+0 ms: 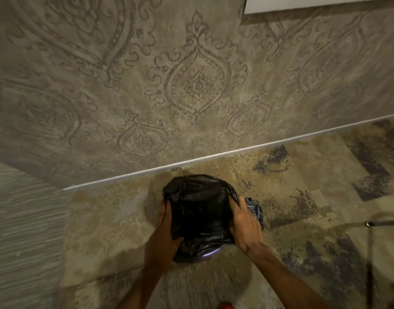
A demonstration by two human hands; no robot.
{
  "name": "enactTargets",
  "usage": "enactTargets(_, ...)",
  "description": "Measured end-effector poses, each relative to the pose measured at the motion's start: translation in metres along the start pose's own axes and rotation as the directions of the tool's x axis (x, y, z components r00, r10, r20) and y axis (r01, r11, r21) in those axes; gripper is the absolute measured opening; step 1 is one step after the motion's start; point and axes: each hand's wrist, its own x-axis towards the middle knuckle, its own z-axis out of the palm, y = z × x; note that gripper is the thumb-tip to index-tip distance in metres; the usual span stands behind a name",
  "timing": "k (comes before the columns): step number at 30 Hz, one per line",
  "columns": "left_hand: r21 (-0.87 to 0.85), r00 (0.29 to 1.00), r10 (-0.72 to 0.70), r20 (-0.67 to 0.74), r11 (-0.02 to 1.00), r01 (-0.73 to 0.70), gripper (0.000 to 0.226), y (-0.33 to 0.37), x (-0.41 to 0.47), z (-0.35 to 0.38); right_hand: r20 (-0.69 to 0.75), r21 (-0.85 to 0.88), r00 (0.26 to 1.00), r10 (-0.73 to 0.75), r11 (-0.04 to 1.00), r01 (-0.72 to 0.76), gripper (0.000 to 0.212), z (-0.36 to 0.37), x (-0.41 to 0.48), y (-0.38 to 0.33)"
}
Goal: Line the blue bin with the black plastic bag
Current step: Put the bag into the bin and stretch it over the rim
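Black plastic bag [199, 210] over bin, left hand [163, 237], right hand [245, 228] gripping

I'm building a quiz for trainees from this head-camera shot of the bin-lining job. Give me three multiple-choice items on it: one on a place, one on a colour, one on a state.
1. Where does the bin stand?
A. On a patterned carpet near the base of a wall
B. On a wooden table
C. Inside a sink

2. What colour is the plastic bag?
A. White
B. Black
C. Green

3. What are the hands doing?
A. Both hang free of the bag
B. Only the right touches the bag
C. Each has a grip on one side of the bag

Answers
1. A: the bag-covered bin sits on the carpet close to the white skirting strip of the papered wall.
2. B: the plastic bag is glossy black.
3. C: the left hand clasps the bag's left side and the right hand its right side.
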Motion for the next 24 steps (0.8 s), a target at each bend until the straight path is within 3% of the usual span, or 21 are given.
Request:
enactTargets(7,0.069,0.998,0.029,0.056,0.997,-0.033,0.114,-0.021,0.02,-0.001,0.045,-0.096,0.996,0.083,0.992,-0.079,0.08,0.026,0.006,0.017)
enactTargets(12,0.112,0.991,0.012,0.134,0.993,-0.027,0.119,-0.041,0.018,0.012,0.179,-0.134,0.976,0.125,0.986,-0.101,0.092,0.049,0.007,0.039)
enactTargets(19,0.256,0.983,-0.081,0.163,0.966,0.037,0.116,-0.091,0.024,0.05,0.286,-0.045,0.951,0.117,0.993,-0.108,0.107,0.113,0.015,0.067)
enactTargets(24,0.364,0.997,-0.071,0.035,0.93,0.054,0.108,-0.126,0.018,0.068,0.155,0.169,0.983,0.098,0.978,-0.125,0.095,0.143,0.014,0.082)
